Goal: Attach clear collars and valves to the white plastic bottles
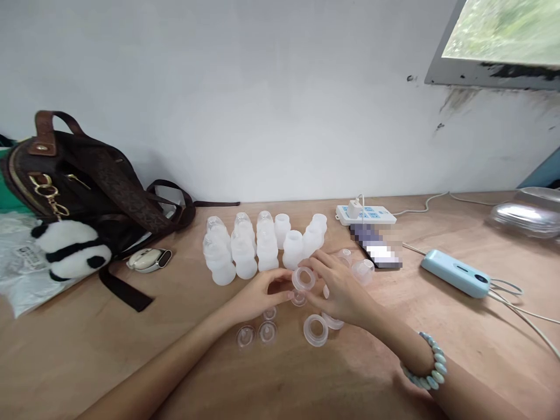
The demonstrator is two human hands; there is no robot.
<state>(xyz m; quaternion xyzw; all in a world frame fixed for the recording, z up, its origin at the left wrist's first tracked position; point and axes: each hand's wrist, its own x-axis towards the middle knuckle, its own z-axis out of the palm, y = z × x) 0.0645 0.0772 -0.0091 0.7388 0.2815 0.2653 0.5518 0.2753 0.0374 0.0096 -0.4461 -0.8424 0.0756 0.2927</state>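
Between my two hands is a translucent bottle collar ring [295, 279], gripped at its edges by the fingers. My left hand [272, 290] reaches it from the left, fingers curled. My right hand [336, 286] holds it from the right and wears a beaded bracelet. Just under the ring is a clear silicone teat [299, 299]; I cannot tell which hand touches it. Several more teats [268, 333] lie on the table near my left wrist. Another collar ring [308, 332] lies below my right hand, overlapping a second one [335, 321]. Clear domed caps [363, 270] lie partly behind my right hand.
Behind my hands stand white baby bottles with clear caps [220, 259] and open-necked bottles [293, 248]. A backpack [83, 169] with a panda charm [76, 251] is left. Rightward are a phone [376, 248], power strip [380, 216], blue power bank [455, 274] and cables.
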